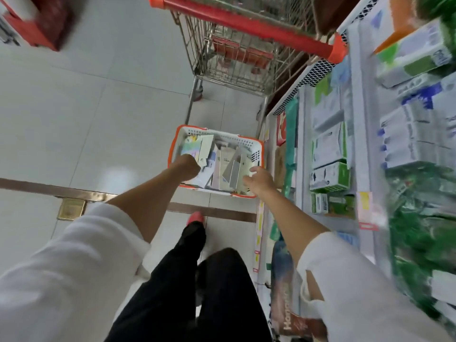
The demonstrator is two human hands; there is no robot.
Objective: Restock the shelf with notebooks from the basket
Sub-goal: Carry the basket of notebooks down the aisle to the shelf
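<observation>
Down on the tiled floor, just beside the shelf (304, 112), sits the white, orange-rimmed basket (256, 143), and both of the person's arms reach into it. The left hand (189, 166) is curled into a fist at the basket's left side, gripping the lower edge of a pale notebook (206, 147); its fingertips are hidden behind the knuckles. The right hand (259, 178) hovers at the near right corner with fingers loosely spread and nothing in its grasp, close to a grey notebook (233, 170), though whether it touches the cover cannot be told. The other notebooks (223, 156) stand jumbled on their edges, their titles too small to read. The pale one rises nearly upright, with its long axis pointing away from the person, and the grey one leans over towards the left. The goods on the shelf are smeared by motion blur, and a wire trolley (234, 60) beyond the basket is cut off at the top
</observation>
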